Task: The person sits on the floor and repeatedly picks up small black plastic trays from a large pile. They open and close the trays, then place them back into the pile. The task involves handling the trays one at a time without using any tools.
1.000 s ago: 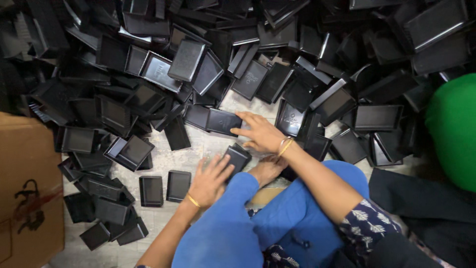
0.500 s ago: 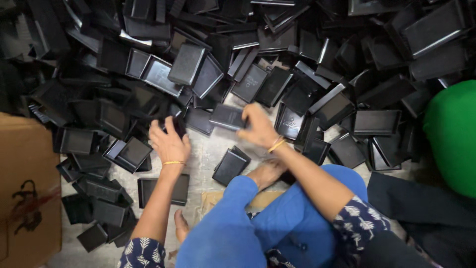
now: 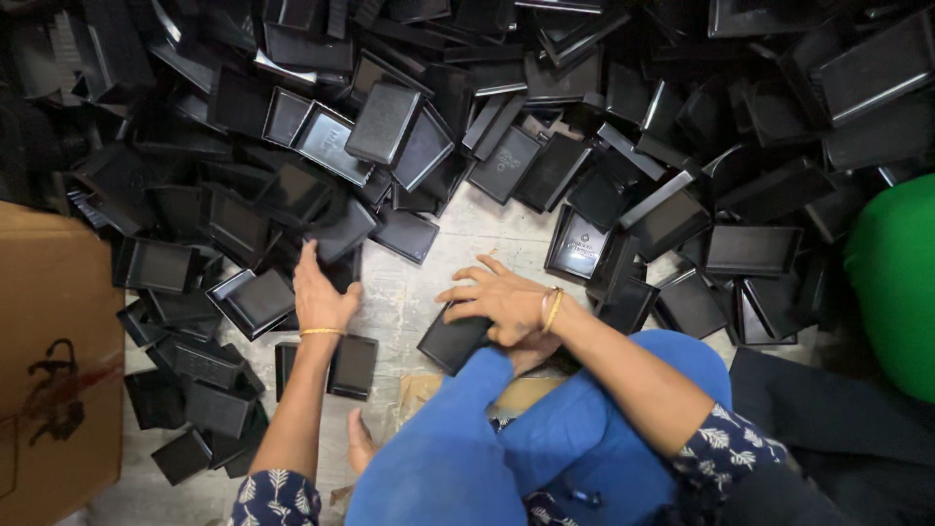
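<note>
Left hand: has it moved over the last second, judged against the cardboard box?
Yes. The left hand has gone up and left, away from the person's knee and closer to the cardboard box, and now reaches a black tray at the pile's edge.

Pale stone floor (image 3: 429,292) (scuffed, evenly lit); cardboard box (image 3: 54,370) at left.

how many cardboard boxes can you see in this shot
1. The brown cardboard box stands at the left edge, beside the pile of black trays; the frame cuts it off, and others may lie out of view.
</note>
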